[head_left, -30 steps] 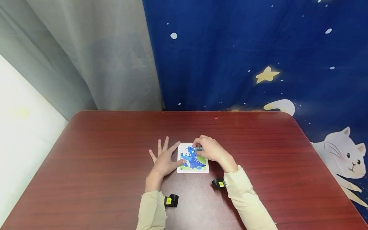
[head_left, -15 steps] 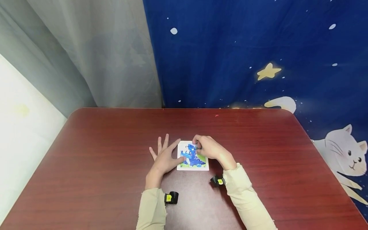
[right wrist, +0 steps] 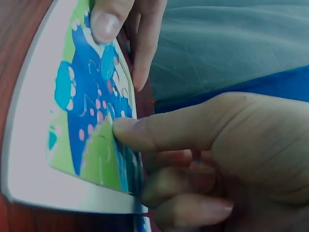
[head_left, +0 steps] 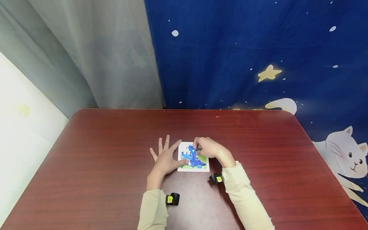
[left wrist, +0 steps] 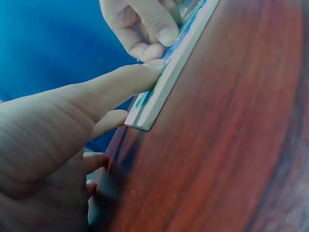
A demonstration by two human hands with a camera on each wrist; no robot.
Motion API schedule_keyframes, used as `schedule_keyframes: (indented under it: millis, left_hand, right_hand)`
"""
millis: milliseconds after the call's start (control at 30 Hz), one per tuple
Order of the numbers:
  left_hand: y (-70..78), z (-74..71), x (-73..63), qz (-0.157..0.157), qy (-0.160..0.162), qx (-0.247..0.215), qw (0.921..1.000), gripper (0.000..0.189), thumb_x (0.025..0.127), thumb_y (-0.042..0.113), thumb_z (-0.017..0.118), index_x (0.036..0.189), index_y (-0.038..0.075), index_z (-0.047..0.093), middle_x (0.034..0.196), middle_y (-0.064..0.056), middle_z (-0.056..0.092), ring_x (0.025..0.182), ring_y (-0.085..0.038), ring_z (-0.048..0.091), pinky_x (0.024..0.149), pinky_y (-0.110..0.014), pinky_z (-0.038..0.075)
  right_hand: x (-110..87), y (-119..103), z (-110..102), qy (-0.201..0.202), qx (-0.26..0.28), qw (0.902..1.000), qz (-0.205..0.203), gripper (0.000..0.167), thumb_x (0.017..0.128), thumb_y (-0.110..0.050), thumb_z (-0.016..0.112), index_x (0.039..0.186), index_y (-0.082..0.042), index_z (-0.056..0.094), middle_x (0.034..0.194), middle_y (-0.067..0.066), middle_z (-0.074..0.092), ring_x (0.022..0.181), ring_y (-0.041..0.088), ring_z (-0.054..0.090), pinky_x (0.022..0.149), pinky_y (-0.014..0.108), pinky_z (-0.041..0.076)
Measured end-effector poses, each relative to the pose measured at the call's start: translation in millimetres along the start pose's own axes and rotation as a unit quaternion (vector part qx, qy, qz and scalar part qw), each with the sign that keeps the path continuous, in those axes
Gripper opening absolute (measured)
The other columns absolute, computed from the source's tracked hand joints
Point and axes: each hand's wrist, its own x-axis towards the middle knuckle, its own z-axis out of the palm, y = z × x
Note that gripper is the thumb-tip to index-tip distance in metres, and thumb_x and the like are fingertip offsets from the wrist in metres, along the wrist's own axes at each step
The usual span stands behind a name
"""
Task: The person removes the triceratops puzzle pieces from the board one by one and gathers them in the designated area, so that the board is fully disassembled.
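Note:
A square jigsaw puzzle (head_left: 196,163) in a white frame lies on the table, with a blue dinosaur on a green ground. My left hand (head_left: 165,163) spreads its fingers at the puzzle's left side. Its thumb (left wrist: 130,79) presses on the picture, while the index finger reaches along the frame's edge. Over the upper right part of the puzzle, my right hand (head_left: 212,148) pinches a dark green puzzle piece (head_left: 198,149) between thumb and bent index finger. In the right wrist view the right thumb (right wrist: 140,133) meets the picture; the piece is mostly hidden by the fingers.
The reddish-brown wooden table (head_left: 109,159) extends around the puzzle. A tiny red scrap (head_left: 217,117) lies near its back edge. Behind hang a grey curtain (head_left: 120,64) and a blue curtain (head_left: 212,57) with stars and a cat.
The right hand's fingers have shifted slightly over the upper right of the puzzle, and its wrist has moved a little left. The left hand stays in place, and the head view tilts slightly.

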Motion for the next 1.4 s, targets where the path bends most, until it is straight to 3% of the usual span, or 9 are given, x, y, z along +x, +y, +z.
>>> schedule_keyframes:
  millis: [267,767,1000,1400]
  left_hand:
    - [-1.4,0.6,-0.2,0.0,0.001,-0.002,1.0,0.083,0.07,0.05,0.075,0.142,0.025,0.041,0.155,-0.012,0.006,0.139,-0.036,-0.01,0.097,-0.066,-0.015]
    - [-0.5,2.0,1.2,0.005,0.001,-0.004,1.0,0.082,0.071,0.049,0.075,0.142,0.025,0.042,0.155,-0.012,0.006,0.139,-0.035,-0.01,0.097,-0.066,-0.015]
    - [-0.9,1.4,1.5,0.002,0.003,-0.005,1.0,0.082,0.07,0.049,0.076,0.141,0.025,0.042,0.155,-0.012,0.006,0.139,-0.035,-0.011,0.097,-0.066,-0.016]
    - [-1.6,1.5,2.3,-0.003,-0.004,-0.008,1.0,0.082,0.071,0.05,0.075,0.142,0.025,0.041,0.155,-0.011,0.004,0.139,-0.034,-0.011,0.097,-0.065,-0.017]
  right_hand:
    - [-3.0,-4,2,0.034,-0.017,0.9991,0.02,0.027,0.078,-0.006,0.073,0.1,-0.009,0.056,0.076,0.002,0.055,0.066,0.016,0.047,0.064,0.029,0.04]
    - [-4.3,-8,1,0.055,-0.043,0.9972,0.027,0.027,0.076,-0.006,0.074,0.101,-0.011,0.063,0.068,-0.003,0.053,0.063,0.014,0.048,0.06,0.027,0.042]
    - [-3.2,-7,1,0.056,-0.024,0.9979,0.023,0.027,0.076,-0.006,0.074,0.101,-0.01,0.064,0.066,-0.002,0.052,0.062,0.014,0.048,0.059,0.027,0.041]
    - [-2.1,-14,3,0.076,-0.04,0.9956,0.04,0.026,0.074,-0.003,0.072,0.099,-0.006,0.068,0.065,-0.002,0.053,0.065,0.016,0.049,0.064,0.029,0.042]
